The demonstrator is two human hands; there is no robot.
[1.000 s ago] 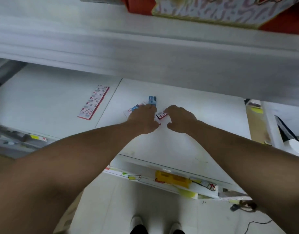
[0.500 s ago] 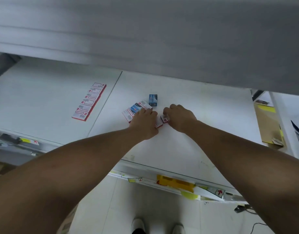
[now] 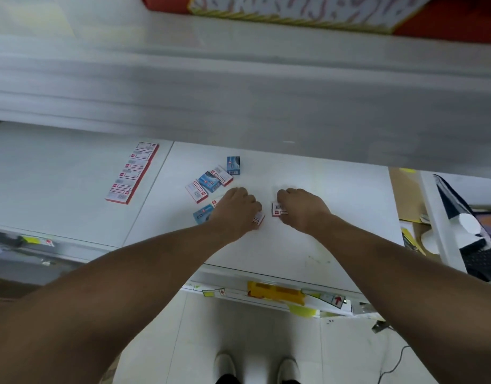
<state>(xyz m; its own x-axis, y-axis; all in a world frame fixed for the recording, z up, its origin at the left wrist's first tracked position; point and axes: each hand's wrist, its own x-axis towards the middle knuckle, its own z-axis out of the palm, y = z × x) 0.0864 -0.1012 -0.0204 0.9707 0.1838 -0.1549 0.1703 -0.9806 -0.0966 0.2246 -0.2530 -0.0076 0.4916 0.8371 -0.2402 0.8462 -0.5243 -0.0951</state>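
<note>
Knuckles up, our left hand [image 3: 234, 210] rests low on the white shelf [image 3: 322, 195] with its fingers curled. A small red-and-white box [image 3: 258, 219] shows at its thumb side, held there against the shelf board. Our right hand [image 3: 304, 209] is just beside it, a narrow gap between the two, and pinches a barcoded box [image 3: 277, 209] between thumb and fingertips. We cannot tell whether that box touches the board.

A flat blue box [image 3: 202, 213] lies against the outer edge of our left hand. Just beyond it, three boxes [image 3: 209, 182] lie side by side, a blue one between two red-and-white ones. An upright blue box [image 3: 233, 165] stands just behind those. Well to the left, past a seam in the shelf, a row of red-and-white boxes [image 3: 132, 173] runs in a slanted line. A yellow label [image 3: 274, 292] sits on the shelf's front edge, and our shoes [image 3: 225, 367] show on the tiled floor below.
</note>
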